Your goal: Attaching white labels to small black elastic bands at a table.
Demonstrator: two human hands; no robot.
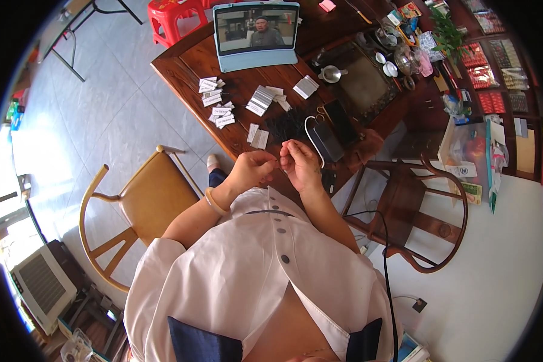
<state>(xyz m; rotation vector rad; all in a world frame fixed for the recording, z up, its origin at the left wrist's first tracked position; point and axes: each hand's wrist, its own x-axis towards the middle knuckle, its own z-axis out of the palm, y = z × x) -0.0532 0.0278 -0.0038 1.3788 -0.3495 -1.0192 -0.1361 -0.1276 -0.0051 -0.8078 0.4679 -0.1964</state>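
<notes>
My left hand (pixel 251 172) and my right hand (pixel 300 164) meet in front of my body at the near edge of the wooden table (pixel 190 59). Both have thumb and fingers pinched together, nearly touching each other. Whatever lies between the fingertips is too small to make out. Just beyond them is a loose heap of thin black strings (pixel 282 127). Two small white tags (pixel 259 137) lie left of the strings. Farther off are a stack of striped tags (pixel 260 100), another stack (pixel 306 87), and scattered printed tags (pixel 222 113) near the table's left edge.
A tablet (pixel 256 30) in a light blue case plays video at the back. A black device (pixel 328 142) with a white cord lies right of the strings. A tea tray (pixel 363 81) holds a metal cup (pixel 331 74). Chairs stand left (pixel 152 193) and right (pixel 398 202).
</notes>
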